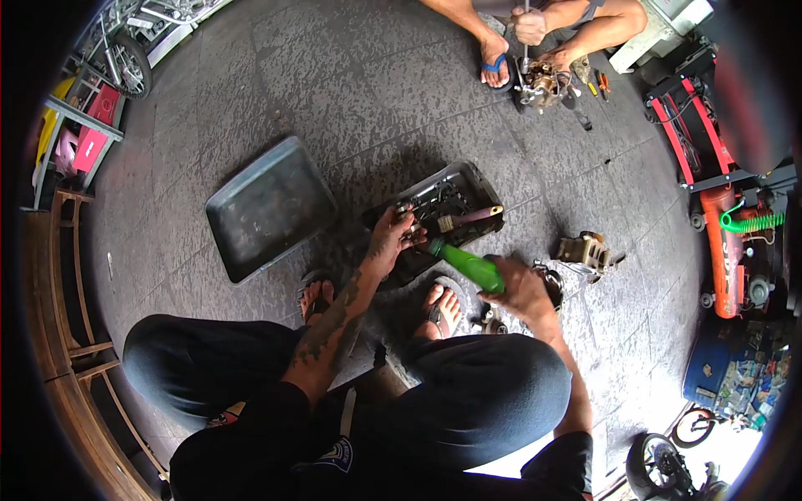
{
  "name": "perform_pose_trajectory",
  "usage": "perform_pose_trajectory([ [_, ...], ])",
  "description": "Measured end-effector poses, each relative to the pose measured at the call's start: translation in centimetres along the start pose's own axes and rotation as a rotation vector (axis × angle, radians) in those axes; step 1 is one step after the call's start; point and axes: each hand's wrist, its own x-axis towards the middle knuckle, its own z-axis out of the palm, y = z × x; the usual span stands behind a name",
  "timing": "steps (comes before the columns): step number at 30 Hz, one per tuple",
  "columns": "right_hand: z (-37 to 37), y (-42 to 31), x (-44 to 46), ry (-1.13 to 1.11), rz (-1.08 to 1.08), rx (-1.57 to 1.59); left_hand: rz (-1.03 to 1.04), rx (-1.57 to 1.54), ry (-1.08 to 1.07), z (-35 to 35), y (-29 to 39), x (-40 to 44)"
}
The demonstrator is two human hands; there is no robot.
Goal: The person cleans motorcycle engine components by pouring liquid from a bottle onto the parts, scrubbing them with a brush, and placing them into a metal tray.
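Note:
My right hand [522,292] is wrapped round a green bottle [472,265], tilted with its neck toward my left hand. My left hand [393,238] is closed on a small metal part [404,209] above the black tray [484,179]; the part's exact kind is hard to make out. Several dark metal parts [447,199] lie in that tray. A paintbrush [476,215] with a purplish handle rests across it, bristles toward my left hand. Whether liquid leaves the bottle is not visible.
An empty-looking grey tray [271,213] lies left on the tiled floor. A metal engine casing [585,253] stands at right. Across from me, a person's hand [529,27] grips a tool over an engine [543,86]. A red compressor tank [723,250] is far right.

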Motion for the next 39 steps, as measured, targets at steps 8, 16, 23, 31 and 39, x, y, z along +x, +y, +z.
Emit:
perform_pose_trajectory([
  [8,6.5,-0.1,-1.1,0.373,-0.053,0.615,0.381,0.731,0.02,1.4,0.3,-0.8],
  [16,7.3,-1.7,-1.5,0.474,0.314,0.726,0.394,0.653,0.149,2.0,0.4,-1.4],
  [23,2.5,-3.0,-2.2,0.158,0.227,0.338,0.261,0.638,0.173,-0.5,0.4,0.2],
  [31,-0.2,-2.3,-0.8,-0.058,0.162,0.001,0.332,0.573,0.14,0.2,0.3,-0.4],
  [39,-0.1,-2.1,-0.4,-0.052,0.114,-0.025,0.347,0.56,0.145,0.1,-0.2,-0.4],
])
